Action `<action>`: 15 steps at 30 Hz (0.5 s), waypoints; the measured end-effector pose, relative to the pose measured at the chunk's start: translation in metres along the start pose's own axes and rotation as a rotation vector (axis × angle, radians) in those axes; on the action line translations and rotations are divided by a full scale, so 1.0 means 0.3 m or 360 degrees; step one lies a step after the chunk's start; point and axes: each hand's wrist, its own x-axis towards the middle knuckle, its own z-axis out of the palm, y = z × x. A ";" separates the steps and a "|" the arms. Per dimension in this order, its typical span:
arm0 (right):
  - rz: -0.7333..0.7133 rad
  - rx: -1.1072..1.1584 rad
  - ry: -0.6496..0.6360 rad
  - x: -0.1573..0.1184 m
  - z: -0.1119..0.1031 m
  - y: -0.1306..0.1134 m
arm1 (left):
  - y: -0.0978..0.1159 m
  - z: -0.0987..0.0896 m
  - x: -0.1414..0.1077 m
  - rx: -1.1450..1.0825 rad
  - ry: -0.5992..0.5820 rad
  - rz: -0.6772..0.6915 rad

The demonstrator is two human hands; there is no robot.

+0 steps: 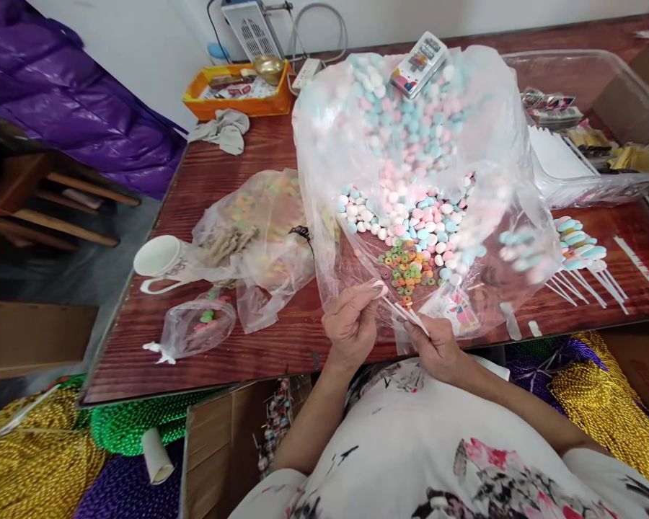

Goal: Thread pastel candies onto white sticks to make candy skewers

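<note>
My left hand [351, 324] is closed in a pinch on a small pale pink-and-white piece [379, 287], at the end of a thin white stick [408, 315]. The fingers of my right hand [437, 347] are closed around the stick's other end. Just beyond both hands lies a pile of small orange and green rings [411, 268]. Behind it, pink, blue and white rounded pieces [425, 229] spill from a large clear plastic bag [487, 108]. Finished-looking sticks with stacked pastel pieces [581, 245] lie to the right.
On the table's left stand a white mug [159, 258] and smaller plastic bags [273, 245]. An orange tray [232, 107] sits at the back. A clear bin [578, 191] occupies the right. Shiny gold bead strands [27, 447] hang below the table edge.
</note>
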 end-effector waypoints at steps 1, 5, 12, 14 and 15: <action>0.0003 -0.0007 0.0010 0.005 0.000 -0.002 | 0.000 0.000 -0.004 0.0011 -0.0020 -0.0007; 0.0058 -0.0062 -0.0032 0.016 -0.003 -0.002 | 0.014 -0.005 -0.009 -0.0271 -0.0057 -0.0313; 0.0138 -0.0132 -0.0035 -0.014 0.007 0.020 | 0.011 0.010 -0.036 -0.0385 -0.0098 -0.0550; 0.0160 -0.0100 -0.0041 -0.026 0.010 0.023 | 0.012 0.022 -0.065 -0.0484 -0.0119 -0.0668; 0.0168 -0.0075 -0.0043 -0.031 0.012 0.024 | 0.017 0.029 -0.081 -0.0506 -0.0140 -0.0683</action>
